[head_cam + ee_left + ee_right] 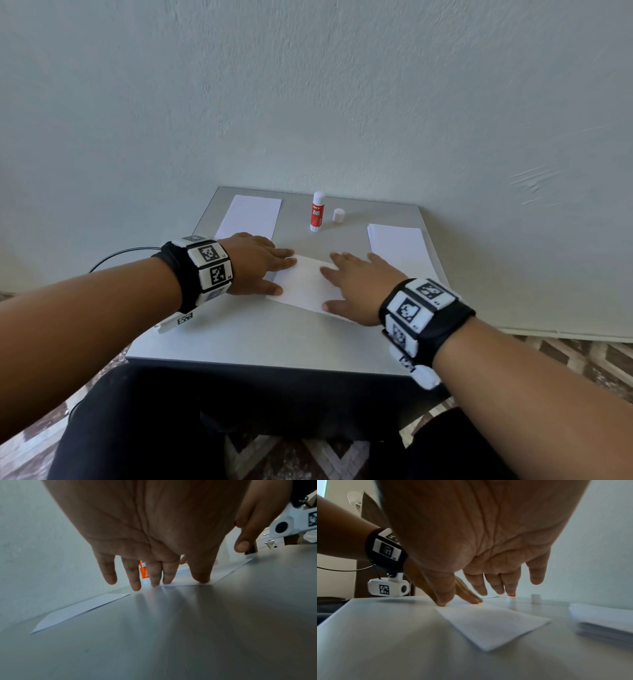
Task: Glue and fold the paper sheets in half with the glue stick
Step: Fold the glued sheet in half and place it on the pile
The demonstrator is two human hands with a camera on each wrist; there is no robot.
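A folded white paper sheet [303, 284] lies in the middle of the grey table [260, 339]. My left hand [263, 265] lies flat with straight fingers touching its left edge. My right hand [352, 284] is spread flat over its right part. In the left wrist view the left fingertips [154, 584] touch the sheet's edge [188, 582]. In the right wrist view the sheet [491, 623] lies under the right hand [471, 585]. The red and white glue stick [317, 211] stands uncapped behind the sheet, with its white cap [338, 216] just to its right.
A folded sheet [251, 216] lies at the table's back left. A stack of white sheets [399, 241] sits at the right. A pale wall [308, 85] rises right behind the table. A black cable [120, 255] hangs off the left side.
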